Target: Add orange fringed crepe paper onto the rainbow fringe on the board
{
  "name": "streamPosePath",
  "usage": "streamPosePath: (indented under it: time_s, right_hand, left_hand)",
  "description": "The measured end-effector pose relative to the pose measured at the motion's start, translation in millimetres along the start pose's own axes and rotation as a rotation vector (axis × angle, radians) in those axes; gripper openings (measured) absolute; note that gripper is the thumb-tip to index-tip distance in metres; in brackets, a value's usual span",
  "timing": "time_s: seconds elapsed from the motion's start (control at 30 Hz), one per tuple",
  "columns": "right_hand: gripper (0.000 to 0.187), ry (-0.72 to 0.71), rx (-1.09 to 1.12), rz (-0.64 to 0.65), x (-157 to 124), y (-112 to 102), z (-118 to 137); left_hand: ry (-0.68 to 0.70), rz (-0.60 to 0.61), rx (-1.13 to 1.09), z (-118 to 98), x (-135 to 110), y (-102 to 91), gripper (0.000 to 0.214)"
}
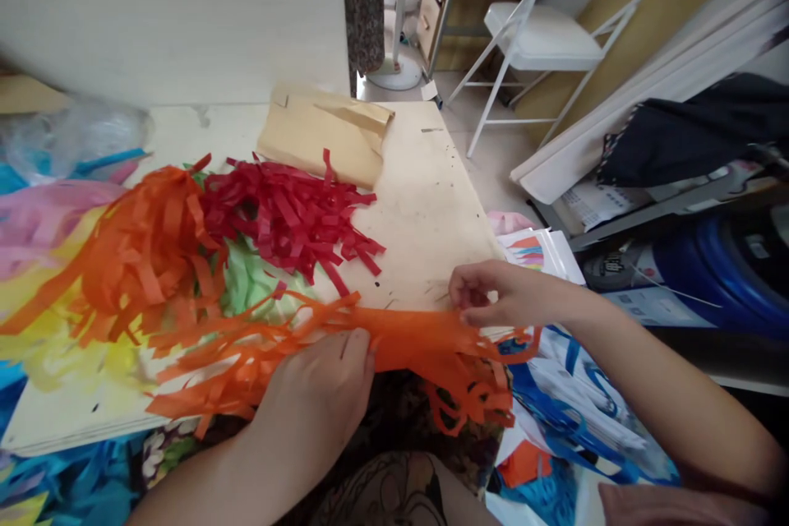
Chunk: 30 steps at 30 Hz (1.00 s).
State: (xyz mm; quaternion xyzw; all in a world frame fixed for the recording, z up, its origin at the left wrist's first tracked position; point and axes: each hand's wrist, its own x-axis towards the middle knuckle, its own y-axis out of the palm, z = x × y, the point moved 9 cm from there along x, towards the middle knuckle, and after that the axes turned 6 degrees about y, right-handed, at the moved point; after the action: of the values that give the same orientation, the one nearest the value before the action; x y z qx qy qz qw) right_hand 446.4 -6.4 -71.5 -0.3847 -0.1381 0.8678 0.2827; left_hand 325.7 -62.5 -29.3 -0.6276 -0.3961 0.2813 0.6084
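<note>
A fringed sheet of orange tissue paper (407, 337) stretches across the table's front edge, cut into strips at both ends. My left hand (326, 382) is closed on its middle, thumb and fingers pressed together. At the sheet's right part, my right hand (486, 294) has its fingers curled in at the upper edge, seemingly pinching the paper; the fingertips are slightly blurred. Loose strips hang below my right hand over the table edge. Left of my hands lie another bunch of orange tissue strips (154, 246) and a crimson bunch (289, 214).
A brown paper envelope (326, 131) lies at the back of the pale wooden table (425, 205). Light green tissue (259, 275), yellow tissue (67, 288) and pink tissue (49, 218) are piled at left. Blue strips (579, 394) fill the lower right. A white folding chair (542, 33) stands beyond.
</note>
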Motion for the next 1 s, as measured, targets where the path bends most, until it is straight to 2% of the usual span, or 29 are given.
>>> streamPosePath:
  time_s: [0.1,0.17,0.2,0.27,0.3,0.33,0.37,0.43,0.53,0.77,1.0]
  right_hand:
    - [0.013,0.036,-0.043,0.068,-2.4,-8.4,-12.3]
    - [0.016,0.063,-0.171,0.028,-7.7,-17.1,-14.7]
    - [0.018,0.081,-0.249,-0.072,-11.5,-25.8,-12.4]
    - [0.024,0.092,-0.376,-0.37,-24.1,-43.4,3.2]
    - [0.027,0.072,-0.416,-0.507,-31.7,-46.0,15.5]
    - [0.029,0.029,-0.441,-0.578,-36.6,-40.7,28.6]
    - [0.03,-0.034,-0.462,-0.575,-37.3,-28.0,41.3]
    - [0.029,-0.115,-0.518,-0.456,-30.0,4.9,56.9]
    - [0.021,-0.111,-0.574,-0.354,-15.0,33.1,57.6]
    - [0.015,-0.023,-0.477,-0.289,5.4,28.9,34.3]
    - [0.016,-0.056,-0.444,-0.25,10.4,26.1,36.2]
  left_hand:
    - [-0.096,0.183,-0.041,7.9,4.0,11.5,0.026]
    - [-0.147,0.284,-0.038,11.8,5.4,17.8,0.026]
    - [-0.161,0.311,-0.034,12.9,6.1,19.6,0.026]
    - [-0.169,0.339,-0.03,13.4,7.5,21.7,0.027]
    - [-0.167,0.345,-0.03,13.1,7.9,22.4,0.028]
    - [-0.166,0.349,-0.031,12.9,8.1,22.8,0.028]
    - [-0.168,0.355,-0.034,12.8,8.0,23.2,0.029]
    - [-0.174,0.377,-0.046,12.9,7.0,24.2,0.029]
    - [-0.171,0.406,-0.069,12.6,6.5,25.3,0.029]
    - [-0.174,0.359,-0.047,20.0,12.3,23.8,0.034]
    - [-0.107,0.355,-0.053,27.7,19.9,23.6,0.031]
